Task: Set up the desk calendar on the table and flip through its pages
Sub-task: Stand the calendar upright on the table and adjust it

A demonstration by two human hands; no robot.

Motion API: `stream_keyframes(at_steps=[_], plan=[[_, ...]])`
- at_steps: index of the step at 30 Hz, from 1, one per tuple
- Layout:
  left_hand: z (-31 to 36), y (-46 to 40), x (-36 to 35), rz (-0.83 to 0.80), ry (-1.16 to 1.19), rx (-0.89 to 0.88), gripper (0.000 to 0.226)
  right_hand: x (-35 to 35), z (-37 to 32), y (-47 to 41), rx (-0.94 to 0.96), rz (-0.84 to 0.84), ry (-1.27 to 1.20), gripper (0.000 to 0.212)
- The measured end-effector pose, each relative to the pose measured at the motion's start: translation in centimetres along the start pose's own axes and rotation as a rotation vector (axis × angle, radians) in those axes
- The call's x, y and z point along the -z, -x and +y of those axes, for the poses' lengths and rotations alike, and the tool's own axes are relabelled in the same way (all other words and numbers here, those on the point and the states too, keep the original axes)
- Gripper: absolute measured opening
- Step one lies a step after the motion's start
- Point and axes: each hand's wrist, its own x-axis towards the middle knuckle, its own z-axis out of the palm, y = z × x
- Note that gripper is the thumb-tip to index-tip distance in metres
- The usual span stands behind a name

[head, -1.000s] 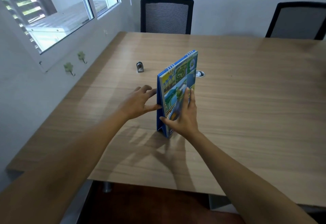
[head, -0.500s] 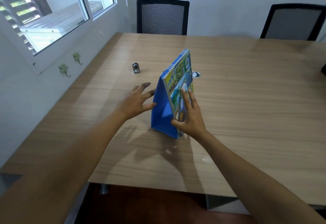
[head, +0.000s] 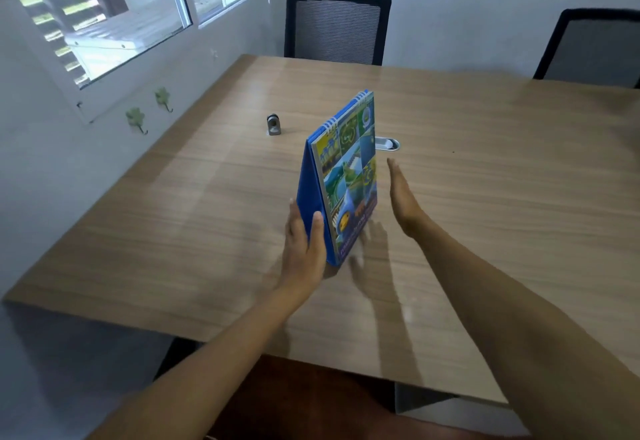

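Observation:
The desk calendar (head: 349, 169) stands upright as a tent on the wooden table (head: 173, 218), blue stand to the left, colourful picture cover facing right, white spiral binding at the top. My left hand (head: 304, 249) grips the near lower corner of the blue stand, thumb on its front edge. My right hand (head: 403, 197) is flat and open just right of the cover, apart from it, fingers pointing away from me.
A small grey metal object (head: 273, 124) and a cable grommet (head: 387, 143) sit on the table behind the calendar. Two black mesh chairs (head: 337, 27) (head: 592, 48) stand at the far edge. A wall with windows and hooks runs along the left.
The stand has spread wider into a tent. My left hand moved from the back panel to the near corner. My right hand came off the cover and drew away to the right.

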Motion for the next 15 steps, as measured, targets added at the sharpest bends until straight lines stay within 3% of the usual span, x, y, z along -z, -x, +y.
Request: stream_keyframes(at_steps=[3,9,12,15], plan=[[1.8,1.1,-1.3,-0.027,0.168,0.131,0.064,0.5,-1.6,-2.6,-0.1,-0.12,-0.075,0.069],[3.8,1.1,-3.2,-0.036,0.225,0.116,0.06,0.6,-2.1,-5.1,-0.183,-0.199,-0.138,0.079],[2.8,-0.3,-4.2,-0.05,0.338,0.158,0.091,0.9,-1.8,-4.3,-0.186,-0.179,-0.164,0.079],[2.8,-1.2,-4.2,-0.04,0.374,0.189,0.105,1.5,-1.6,-3.3,-0.189,-0.171,-0.214,0.08]])
